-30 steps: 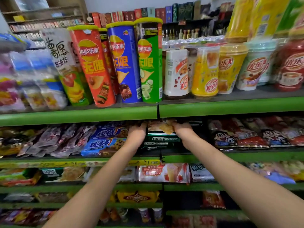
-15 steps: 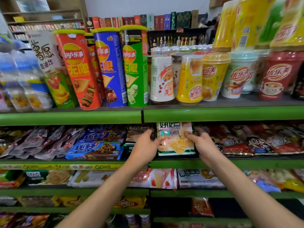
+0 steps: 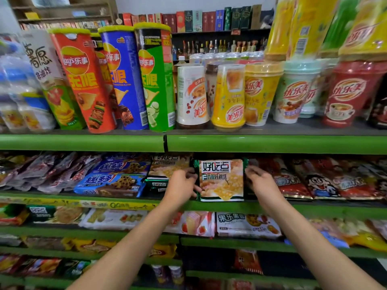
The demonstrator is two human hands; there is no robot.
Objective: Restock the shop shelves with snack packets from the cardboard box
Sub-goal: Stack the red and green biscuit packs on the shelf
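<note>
A snack packet (image 3: 222,181), green-edged with a biscuit picture, stands tilted at the front of the second shelf (image 3: 272,207). My left hand (image 3: 182,185) pinches its lower left edge, with a fingertip over the front face. My right hand (image 3: 259,183) sits at the packet's right edge with loosely curled fingers whose tips touch the edge. Matching packets (image 3: 167,170) lie stacked just left of it. The cardboard box is out of view.
Tall crisp tubes (image 3: 117,78) and cup drinks (image 3: 228,95) crowd the shelf above. Blue cookie packs (image 3: 113,181) lie to the left and red snack bags (image 3: 314,181) to the right. Lower shelves (image 3: 230,241) hold more packets.
The packet came forward out of the shelf's depth and now stands at the front edge facing me. Both hands drew back with it. My view dropped slightly and shifted.
</note>
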